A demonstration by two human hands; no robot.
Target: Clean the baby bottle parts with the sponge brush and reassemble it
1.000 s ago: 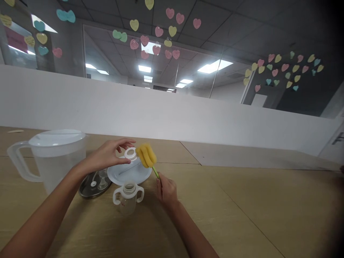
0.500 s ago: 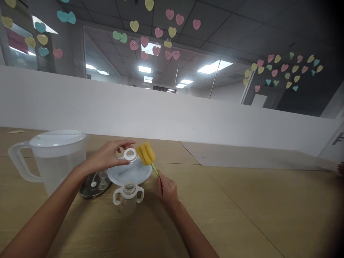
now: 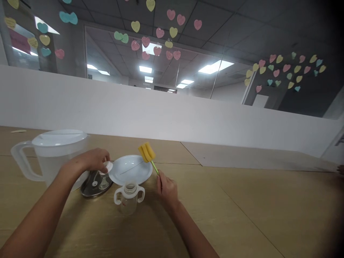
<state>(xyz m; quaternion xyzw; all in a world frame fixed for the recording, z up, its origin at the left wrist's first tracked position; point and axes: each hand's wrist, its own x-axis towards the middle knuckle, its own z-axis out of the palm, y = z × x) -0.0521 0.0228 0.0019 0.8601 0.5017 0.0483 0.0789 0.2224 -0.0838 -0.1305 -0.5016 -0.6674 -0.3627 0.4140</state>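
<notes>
My left hand (image 3: 97, 159) is closed on a white bottle collar ring (image 3: 108, 167), above the dark metal tray (image 3: 92, 191). On that tray lie a clear bottle nipple (image 3: 103, 183) and a small white round piece (image 3: 95, 183) with a tube. My right hand (image 3: 167, 187) grips the green handle of a yellow sponge bottle brush (image 3: 147, 152), its head raised at the right rim of the white bowl (image 3: 120, 181). A clear baby bottle (image 3: 129, 200) with two white handles stands upright and uncapped in front of the bowl.
At the left stands a large translucent pitcher (image 3: 60, 150) with a lid, holding liquid. A low white wall (image 3: 161, 118) runs behind the wooden table (image 3: 228, 215), with glass and heart-shaped notes above. Part of another hand (image 3: 340, 169) shows at the right edge.
My left hand has moved left with the collar ring, from over the bowl to above the tray. My right hand and the brush have stayed nearly in place.
</notes>
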